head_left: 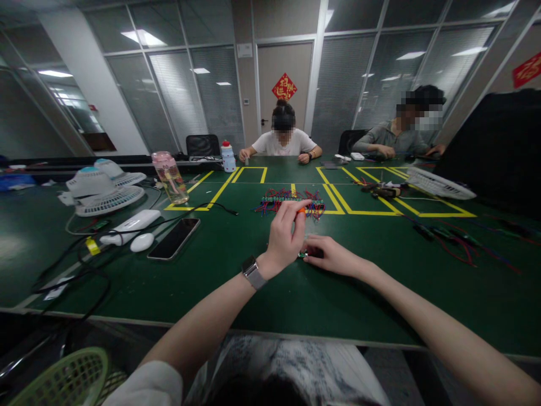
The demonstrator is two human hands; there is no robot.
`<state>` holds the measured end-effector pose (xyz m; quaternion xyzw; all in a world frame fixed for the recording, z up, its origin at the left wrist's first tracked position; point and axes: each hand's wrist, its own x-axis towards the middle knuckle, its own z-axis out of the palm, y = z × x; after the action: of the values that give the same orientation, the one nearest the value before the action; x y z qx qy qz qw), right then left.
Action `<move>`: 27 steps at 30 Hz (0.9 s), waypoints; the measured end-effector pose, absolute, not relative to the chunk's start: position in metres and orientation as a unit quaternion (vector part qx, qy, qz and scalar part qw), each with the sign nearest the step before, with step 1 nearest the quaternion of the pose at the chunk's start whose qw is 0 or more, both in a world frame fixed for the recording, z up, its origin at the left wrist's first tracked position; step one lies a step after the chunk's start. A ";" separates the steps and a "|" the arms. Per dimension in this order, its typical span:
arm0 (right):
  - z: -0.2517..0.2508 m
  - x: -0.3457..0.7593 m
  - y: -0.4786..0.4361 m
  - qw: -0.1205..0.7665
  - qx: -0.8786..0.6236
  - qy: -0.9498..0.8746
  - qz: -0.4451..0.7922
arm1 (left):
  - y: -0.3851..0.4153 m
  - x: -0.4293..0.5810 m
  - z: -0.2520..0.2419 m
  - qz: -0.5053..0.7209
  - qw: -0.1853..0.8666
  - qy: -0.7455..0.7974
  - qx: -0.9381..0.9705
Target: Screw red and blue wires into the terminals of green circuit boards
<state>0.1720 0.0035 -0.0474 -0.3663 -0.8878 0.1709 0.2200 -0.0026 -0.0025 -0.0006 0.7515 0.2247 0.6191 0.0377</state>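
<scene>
My left hand (287, 230), with a watch on its wrist, is closed around an orange-topped tool (301, 210). Only the orange top shows between the fingers; the shaft and tip are hidden, so its exact kind is unclear. Just below and to the right, my right hand (332, 255) rests low on the table, its fingertips pinching a small green circuit board (302, 255). Most of that board is covered by the fingers. Beyond my left hand lies a row of small circuit boards with red and blue wires (270, 201).
On the left are a phone (174, 239), a white mouse (142, 242), black cables, white fans (105, 194) and a pink-lidded bottle (169, 177). More wired boards (448, 234) and a white keyboard (439, 183) lie right. Two people sit across the green table (236, 270).
</scene>
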 end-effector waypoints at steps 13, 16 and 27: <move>-0.049 0.172 0.004 0.227 -0.365 -0.886 0.175 | -0.003 -0.002 -0.002 0.620 -0.003 0.237 0.748; -0.049 0.172 0.004 0.224 -0.366 -0.887 0.172 | -0.003 -0.002 -0.002 0.621 -0.005 0.240 0.746; -0.049 0.172 0.004 0.222 -0.365 -0.887 0.175 | -0.002 -0.001 -0.001 0.616 0.005 0.245 0.748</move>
<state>0.1722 0.0040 -0.0488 -0.3648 -0.8873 0.1746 0.2217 -0.0010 -0.0018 -0.0015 0.7482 0.2454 0.6164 0.0047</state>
